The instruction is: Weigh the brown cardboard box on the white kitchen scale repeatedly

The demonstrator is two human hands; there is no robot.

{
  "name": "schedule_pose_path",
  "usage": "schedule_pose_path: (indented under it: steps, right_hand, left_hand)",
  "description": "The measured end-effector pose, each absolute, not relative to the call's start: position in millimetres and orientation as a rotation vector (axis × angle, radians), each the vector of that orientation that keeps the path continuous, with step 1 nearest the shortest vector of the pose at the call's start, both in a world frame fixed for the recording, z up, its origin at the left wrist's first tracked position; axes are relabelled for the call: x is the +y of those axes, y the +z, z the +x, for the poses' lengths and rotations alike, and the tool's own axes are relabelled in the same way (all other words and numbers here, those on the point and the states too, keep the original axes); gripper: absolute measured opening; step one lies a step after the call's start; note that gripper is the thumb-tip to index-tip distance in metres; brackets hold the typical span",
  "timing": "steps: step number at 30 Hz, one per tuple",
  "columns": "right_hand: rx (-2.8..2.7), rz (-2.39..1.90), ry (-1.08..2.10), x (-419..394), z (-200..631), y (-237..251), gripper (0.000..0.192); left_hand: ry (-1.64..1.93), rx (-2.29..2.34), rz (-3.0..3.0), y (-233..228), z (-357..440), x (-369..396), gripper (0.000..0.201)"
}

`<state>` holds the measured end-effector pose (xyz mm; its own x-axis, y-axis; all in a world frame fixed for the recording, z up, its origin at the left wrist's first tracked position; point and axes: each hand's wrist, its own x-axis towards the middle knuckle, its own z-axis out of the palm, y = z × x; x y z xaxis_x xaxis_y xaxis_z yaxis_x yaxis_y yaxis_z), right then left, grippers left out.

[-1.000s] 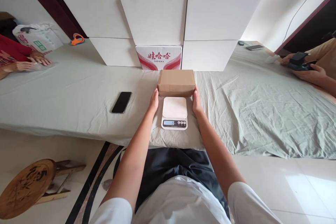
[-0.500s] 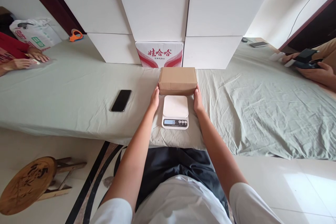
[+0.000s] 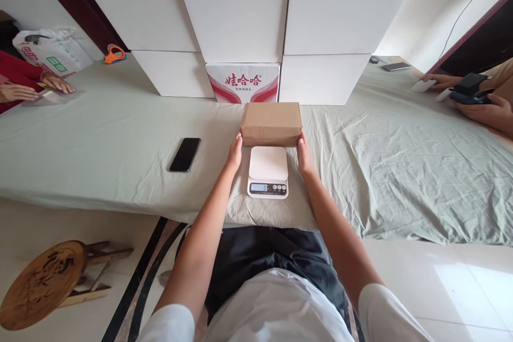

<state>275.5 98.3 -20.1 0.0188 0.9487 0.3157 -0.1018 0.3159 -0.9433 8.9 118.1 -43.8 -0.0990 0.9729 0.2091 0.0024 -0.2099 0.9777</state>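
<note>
A brown cardboard box [image 3: 271, 123] is held between my two hands, just behind a white kitchen scale [image 3: 268, 164]. My left hand [image 3: 234, 152] presses against the box's left side, its fingers partly hidden along that side. On the right side, my right hand [image 3: 304, 154] grips the box in the same way. The scale's platform carries nothing, and its small display appears to read 0. To the left of my left hand lies a black smartphone [image 3: 185, 154], flat on the cloth.
White boxes [image 3: 236, 18] stand stacked behind, with a red-and-white printed carton [image 3: 243, 83] at the bottom middle. Orange-handled scissors [image 3: 115, 54] lie at the back left. Other people's hands work at both table ends. A wooden stool [image 3: 44, 284] stands on the floor at left.
The cardboard box has come very slightly nearer and looks a little larger, still between both hands. At the far left, the other person's hands have shifted over a clear plastic bag.
</note>
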Motion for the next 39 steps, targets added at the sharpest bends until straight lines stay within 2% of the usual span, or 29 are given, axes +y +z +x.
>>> schedule_pose_path:
  steps: [5, 14, 30, 39]
  right_hand:
    - [-1.291, -0.871, 1.027, 63.9, 284.0, 5.5, 0.067]
    - [-1.288, -0.893, 1.012, 14.7, 284.1, 16.9, 0.07]
    - [-1.218, -0.959, 1.116, -30.3, 273.5, 0.9, 0.063]
    - [-1.208, -0.955, 1.102, -33.0, 271.9, -4.6, 0.06]
  left_hand:
    - [1.457, 1.167, 1.34, -22.5, -0.7, 84.1, 0.08]
    - [1.466, 1.158, 1.429, 19.0, 2.1, 21.9, 0.073]
    - [1.385, 1.302, 1.267, -16.1, -6.6, -23.5, 0.072]
    - [1.382, 1.259, 1.292, -16.6, -2.5, -28.2, 0.073]
